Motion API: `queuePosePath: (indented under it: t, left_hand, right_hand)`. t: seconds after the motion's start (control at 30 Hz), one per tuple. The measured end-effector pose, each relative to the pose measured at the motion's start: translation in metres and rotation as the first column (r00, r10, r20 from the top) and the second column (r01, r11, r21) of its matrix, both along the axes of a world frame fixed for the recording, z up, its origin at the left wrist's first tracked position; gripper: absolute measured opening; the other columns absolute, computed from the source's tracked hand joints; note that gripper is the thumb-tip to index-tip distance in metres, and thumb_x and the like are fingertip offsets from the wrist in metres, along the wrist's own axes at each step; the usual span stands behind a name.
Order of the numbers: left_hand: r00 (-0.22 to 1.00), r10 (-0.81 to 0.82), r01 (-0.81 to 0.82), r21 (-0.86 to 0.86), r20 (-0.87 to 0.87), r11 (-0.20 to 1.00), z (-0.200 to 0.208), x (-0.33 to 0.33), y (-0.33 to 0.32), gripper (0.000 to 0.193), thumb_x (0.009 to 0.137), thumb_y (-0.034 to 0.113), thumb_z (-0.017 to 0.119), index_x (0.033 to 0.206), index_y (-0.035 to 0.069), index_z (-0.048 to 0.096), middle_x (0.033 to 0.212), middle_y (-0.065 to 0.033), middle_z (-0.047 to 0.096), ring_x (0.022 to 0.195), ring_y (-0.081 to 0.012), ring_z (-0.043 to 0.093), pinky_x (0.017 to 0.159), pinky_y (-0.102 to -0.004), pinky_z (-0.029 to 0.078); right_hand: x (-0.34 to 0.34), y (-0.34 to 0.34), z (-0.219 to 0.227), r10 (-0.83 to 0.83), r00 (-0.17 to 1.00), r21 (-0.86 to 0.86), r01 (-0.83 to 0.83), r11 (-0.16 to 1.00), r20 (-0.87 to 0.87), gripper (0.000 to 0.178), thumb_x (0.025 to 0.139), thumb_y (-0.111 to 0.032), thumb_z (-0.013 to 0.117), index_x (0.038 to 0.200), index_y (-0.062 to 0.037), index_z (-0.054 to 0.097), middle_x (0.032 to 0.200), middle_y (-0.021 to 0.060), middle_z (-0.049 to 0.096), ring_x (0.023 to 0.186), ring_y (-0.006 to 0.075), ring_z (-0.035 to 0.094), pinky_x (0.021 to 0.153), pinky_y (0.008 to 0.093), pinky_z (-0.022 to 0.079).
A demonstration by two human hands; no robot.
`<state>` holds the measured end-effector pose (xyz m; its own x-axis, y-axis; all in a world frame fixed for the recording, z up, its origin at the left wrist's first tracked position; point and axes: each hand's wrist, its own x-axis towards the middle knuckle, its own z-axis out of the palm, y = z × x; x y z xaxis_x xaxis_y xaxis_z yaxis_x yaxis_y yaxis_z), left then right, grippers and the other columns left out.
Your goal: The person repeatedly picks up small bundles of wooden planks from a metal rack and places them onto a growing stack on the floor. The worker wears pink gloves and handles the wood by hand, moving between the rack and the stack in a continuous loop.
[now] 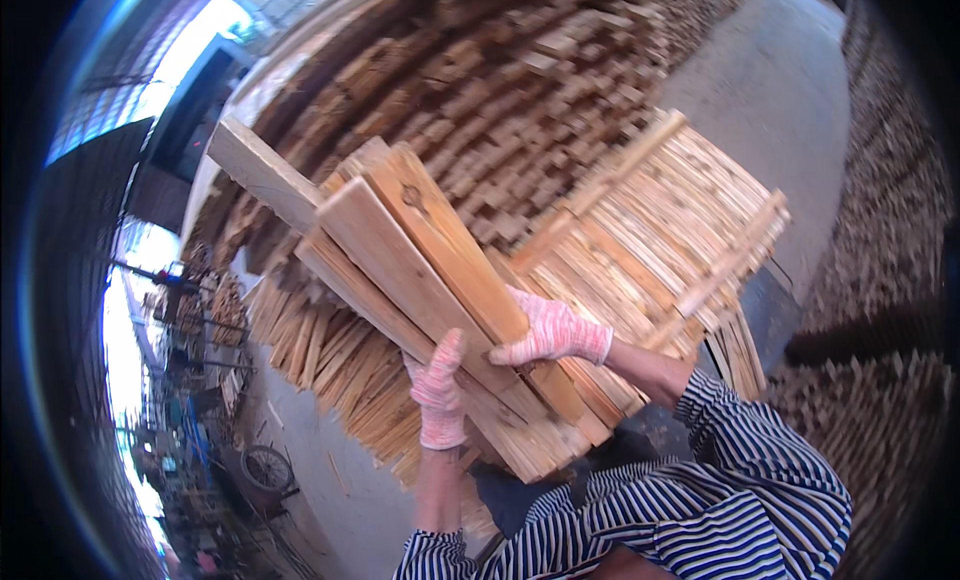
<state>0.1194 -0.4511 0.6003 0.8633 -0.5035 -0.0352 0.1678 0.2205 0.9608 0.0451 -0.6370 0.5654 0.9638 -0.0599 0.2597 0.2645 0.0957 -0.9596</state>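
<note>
A loose bundle of long, flat-sided wooden boards [405, 265] slants across the front of the body, smooth-faced and square-ended, one orange-toned plank marked by a dark knot. The left hand [437, 398], in a pink-and-white knitted glove, grips its left edge, thumb laid on the wood; the right hand [553, 330], gloved alike, clasps the opposite edge. Beyond rise rough rows of stacked timber [480, 110], with thin, splintery sticks [345, 375] below and a slatted wood stack [650, 230] at right.
</note>
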Motion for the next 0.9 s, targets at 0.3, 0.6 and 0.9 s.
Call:
queuePosePath:
  t: [0.3,0.6,0.9]
  left_hand:
    - [0.939,-0.023,0.074,0.136,-0.342,0.988,-0.092,-0.131,-0.096,0.078,0.090,0.018,0.075,0.153,0.003,0.030,0.134,-0.0159,0.056,0.117,-0.0253,0.058,0.096,-0.0411,0.053]
    - [0.807,-0.274,0.349,0.049,-0.523,0.936,-0.176,-0.119,-0.293,0.065,0.088,0.033,0.076,0.137,-0.001,0.050,0.128,-0.0170,0.060,0.110,-0.0299,0.062,0.089,-0.0456,0.057]
    - [0.834,0.077,0.059,0.227,-0.546,0.972,-0.221,-0.086,-0.256,0.048,0.099,0.030,0.063,0.135,0.000,0.059,0.131,-0.0155,0.062,0.121,-0.0261,0.058,0.109,-0.0404,0.043]
  right_hand:
    - [-0.142,-0.086,-0.102,0.092,0.842,0.242,0.047,0.969,-0.531,0.066,0.085,-0.039,0.078,0.135,-0.0036,0.054,0.089,0.0037,0.073,0.059,0.0055,0.058,0.047,0.0211,0.045]
    - [-0.174,-0.289,-0.167,-0.185,0.788,-0.063,0.183,0.981,-0.587,0.038,0.093,-0.043,0.067,0.100,-0.0074,0.079,0.086,-0.0011,0.074,0.071,0.0030,0.057,0.066,0.0224,0.049]
    - [-0.122,-0.362,-0.154,-0.868,0.321,-0.904,0.077,0.421,-0.378,0.090,0.079,-0.038,0.073,0.156,-0.0125,0.032,0.142,0.0243,0.053,0.132,0.0400,0.052,0.109,0.0470,0.044]
